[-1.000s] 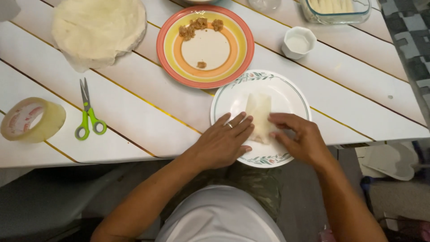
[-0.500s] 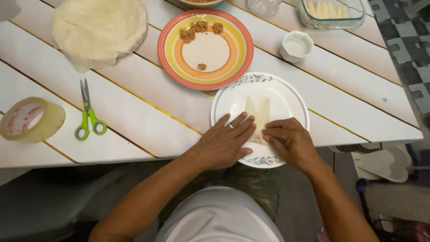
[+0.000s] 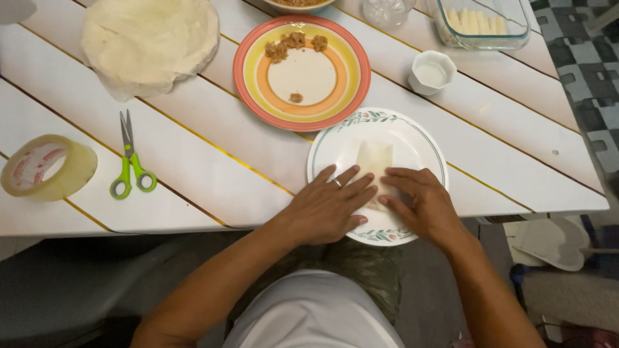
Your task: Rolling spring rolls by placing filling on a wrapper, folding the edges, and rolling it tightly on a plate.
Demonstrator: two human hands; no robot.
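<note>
A pale folded wrapper [image 3: 374,160] lies on a white plate with a leafy rim [image 3: 412,132] at the table's near edge. My left hand [image 3: 325,207] rests flat on the plate's left side, fingertips on the wrapper's near end. My right hand [image 3: 422,205] presses the same end from the right, fingers curled over it. The near part of the wrapper is hidden under both hands. Neither hand lifts anything.
An orange and yellow plate [image 3: 303,71] with bits of brown filling sits behind. A stack of round wrappers [image 3: 151,42] lies far left. Green-handled scissors [image 3: 131,161], a tape roll [image 3: 48,167], a small white cup [image 3: 432,72] and a glass dish [image 3: 483,22] stand on the white slatted table [image 3: 213,161].
My right hand has slid left and closer to the left hand over the wrapper's near end. The wrapper looks narrower. The left hand has hardly moved.
</note>
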